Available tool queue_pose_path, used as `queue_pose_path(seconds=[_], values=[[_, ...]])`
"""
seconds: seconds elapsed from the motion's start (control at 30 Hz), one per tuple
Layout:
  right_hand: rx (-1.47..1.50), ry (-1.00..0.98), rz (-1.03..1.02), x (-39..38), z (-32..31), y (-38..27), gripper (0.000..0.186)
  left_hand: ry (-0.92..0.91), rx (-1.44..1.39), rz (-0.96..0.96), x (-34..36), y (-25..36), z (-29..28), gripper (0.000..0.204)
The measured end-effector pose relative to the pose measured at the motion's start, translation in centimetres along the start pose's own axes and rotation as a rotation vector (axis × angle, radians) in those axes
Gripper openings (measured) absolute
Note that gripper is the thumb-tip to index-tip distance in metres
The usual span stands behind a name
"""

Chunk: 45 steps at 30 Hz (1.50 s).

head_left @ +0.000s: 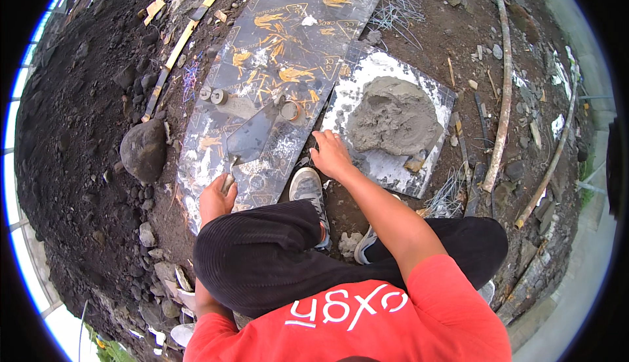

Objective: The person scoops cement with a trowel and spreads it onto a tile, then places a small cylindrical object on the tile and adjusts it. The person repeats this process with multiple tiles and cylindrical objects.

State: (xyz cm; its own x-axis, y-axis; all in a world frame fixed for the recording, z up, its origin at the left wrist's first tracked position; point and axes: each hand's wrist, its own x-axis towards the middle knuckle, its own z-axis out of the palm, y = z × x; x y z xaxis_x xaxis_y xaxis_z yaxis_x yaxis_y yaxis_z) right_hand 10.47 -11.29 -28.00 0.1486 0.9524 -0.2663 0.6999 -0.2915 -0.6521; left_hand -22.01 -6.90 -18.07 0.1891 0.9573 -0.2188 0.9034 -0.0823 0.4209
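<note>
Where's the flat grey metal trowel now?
In the head view, the trowel is left of centre over the dark rectangular board with orange prints, its handle in the left hand.

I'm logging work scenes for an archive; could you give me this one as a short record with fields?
Left hand: the person's left hand grips the handle of a grey, pointed metal trowel
Trowel blade: over the dark rectangular board with orange print
Right hand: the person's right hand holds nothing, fingers spread, near the left edge of the white, grey-splattered board; contact unclear
On white board: a rounded mound of wet-looking grey mortar
On dark board: three small round cylindrical pieces
Left ground: a large rounded grey stone
</note>
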Motion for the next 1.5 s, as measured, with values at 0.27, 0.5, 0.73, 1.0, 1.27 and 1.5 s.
queue_pose_path(seconds=[0.27,0.5,0.73,1.0,1.27,1.5], values=[[-0.285,-0.132,-0.135,4.3,0.6,-2.7,0.072,0.104,0.311,0.077,-1.0,-0.1,3.3,0.043],[-0.358,-0.096,-0.162,4.4,1.7,-2.5,0.079,0.11,0.317,0.143,-2.4,-2.9,8.2,0.057],[-0.395,-0.142,-0.137,4.4,1.6,-2.5,0.084,0.214,0.302,0.169,-3.3,-5.6,11.8,0.06],[-0.441,-0.212,-0.121,4.7,1.4,-2.8,0.086,0.146,-0.011,-0.018,-4.9,-5.6,9.7,0.049],[-0.498,-0.136,-0.185,4.8,1.9,-2.0,0.084,-0.193,-0.385,-0.216,-3.1,-2.5,8.7,0.039],[-0.53,-0.169,-0.201,5.0,1.0,-2.1,0.076,-0.206,-0.284,-0.065,0.7,-1.7,8.9,0.037]])
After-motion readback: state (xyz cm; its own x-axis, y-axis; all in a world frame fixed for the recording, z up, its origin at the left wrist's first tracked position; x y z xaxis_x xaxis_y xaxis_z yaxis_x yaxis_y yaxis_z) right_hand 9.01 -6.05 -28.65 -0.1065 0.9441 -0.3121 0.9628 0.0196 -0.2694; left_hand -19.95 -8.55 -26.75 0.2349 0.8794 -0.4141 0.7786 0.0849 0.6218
